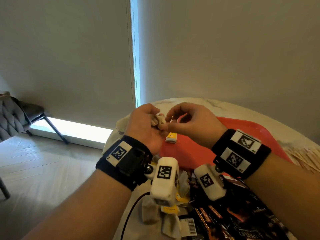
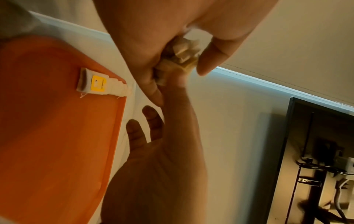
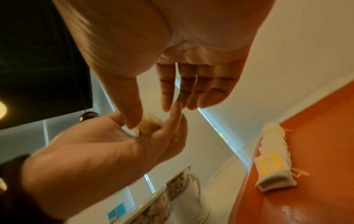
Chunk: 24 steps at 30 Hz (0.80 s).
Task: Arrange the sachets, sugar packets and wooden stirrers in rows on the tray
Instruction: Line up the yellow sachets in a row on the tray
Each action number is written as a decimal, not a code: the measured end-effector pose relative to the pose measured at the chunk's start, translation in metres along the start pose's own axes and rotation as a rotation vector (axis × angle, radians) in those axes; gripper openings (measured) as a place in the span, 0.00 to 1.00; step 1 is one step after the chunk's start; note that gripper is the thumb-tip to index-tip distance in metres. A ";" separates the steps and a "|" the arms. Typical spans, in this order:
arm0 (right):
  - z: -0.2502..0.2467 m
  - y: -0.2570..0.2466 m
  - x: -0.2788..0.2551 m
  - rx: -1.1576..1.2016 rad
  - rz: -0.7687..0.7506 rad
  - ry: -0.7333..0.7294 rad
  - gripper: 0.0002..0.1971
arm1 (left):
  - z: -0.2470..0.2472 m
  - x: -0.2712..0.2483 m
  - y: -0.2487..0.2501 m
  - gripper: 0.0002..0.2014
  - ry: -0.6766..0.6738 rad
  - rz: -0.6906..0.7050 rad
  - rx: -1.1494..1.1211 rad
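- Head view: both hands are raised above the far left corner of the red tray point(image 1: 242, 129), which lies on a white marbled desk point(image 1: 199, 103).
- The left hand point(image 1: 143, 125) holds a small bunch of pale tea bags point(image 1: 158, 121); its grip is closed around the bunch, fingers curled.
- The right hand point(image 1: 190, 122) meets it from the right; its thumb and forefinger pinch the same bunch, so this grip is also closed on the tea bags.
- One row of tea bags point(image 1: 171, 138), topped with a yellow tag, lies on the tray near its left edge, below the hands and apart from them.
- Dark coffee sachets point(image 1: 233, 215) and loose tea bags point(image 1: 150, 212) are heaped on the desk at the near edge, off the tray.
- Pale stirrers or packets point(image 1: 306, 158) lie on the desk right of the tray; which of the two cannot be told.
- Left wrist view: the bunch point(image 2: 182, 54) sits between fingers of both hands; the row point(image 2: 101, 84) reaches the tray's rim.
- A grey chair point(image 1: 20, 115) stands on the floor at left.
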State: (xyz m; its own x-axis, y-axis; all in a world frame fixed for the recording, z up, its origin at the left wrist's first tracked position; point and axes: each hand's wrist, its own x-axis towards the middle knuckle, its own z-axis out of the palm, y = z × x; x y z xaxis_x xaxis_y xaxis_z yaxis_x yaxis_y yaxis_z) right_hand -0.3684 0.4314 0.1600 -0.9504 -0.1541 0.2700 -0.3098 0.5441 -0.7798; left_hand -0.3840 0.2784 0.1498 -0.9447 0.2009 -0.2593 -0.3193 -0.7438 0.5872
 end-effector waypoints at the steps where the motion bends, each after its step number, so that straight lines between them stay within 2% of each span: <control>1: 0.000 0.000 -0.002 -0.051 -0.013 -0.003 0.13 | 0.001 -0.001 -0.002 0.10 -0.011 -0.002 0.005; 3: -0.002 0.004 -0.004 -0.071 -0.019 0.043 0.09 | -0.001 0.000 -0.005 0.16 -0.051 0.018 0.000; 5: -0.005 0.009 -0.005 -0.001 -0.019 0.090 0.05 | -0.006 0.001 -0.005 0.31 -0.073 0.014 -0.030; 6: -0.006 0.010 -0.005 0.059 -0.015 0.103 0.04 | -0.006 -0.001 -0.005 0.33 -0.091 -0.004 -0.035; 8: -0.007 0.012 -0.005 0.192 0.015 0.127 0.02 | -0.005 -0.006 -0.004 0.28 -0.118 -0.018 -0.026; 10: -0.008 0.013 -0.005 0.378 0.064 0.135 0.04 | -0.002 -0.008 -0.005 0.18 -0.095 0.000 0.004; 12: -0.010 0.013 -0.004 0.543 0.112 0.134 0.06 | 0.002 -0.011 -0.006 0.13 -0.065 0.008 0.043; 18: -0.026 0.011 -0.001 0.715 0.120 0.248 0.06 | 0.004 -0.007 -0.011 0.10 0.003 -0.028 0.131; 21: -0.038 0.009 0.003 0.657 0.090 0.191 0.06 | 0.002 0.000 -0.009 0.06 0.056 -0.044 0.182; 24: -0.048 0.008 0.009 0.159 0.056 0.111 0.07 | 0.003 0.005 -0.006 0.01 0.071 0.005 0.307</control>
State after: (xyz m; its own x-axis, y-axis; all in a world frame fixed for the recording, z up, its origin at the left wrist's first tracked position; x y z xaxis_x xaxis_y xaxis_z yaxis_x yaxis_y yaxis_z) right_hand -0.3782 0.4742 0.1838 -0.9603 -0.0310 0.2771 -0.2650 0.4105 -0.8725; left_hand -0.3869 0.2859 0.1477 -0.9420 0.1446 -0.3028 -0.3329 -0.5152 0.7898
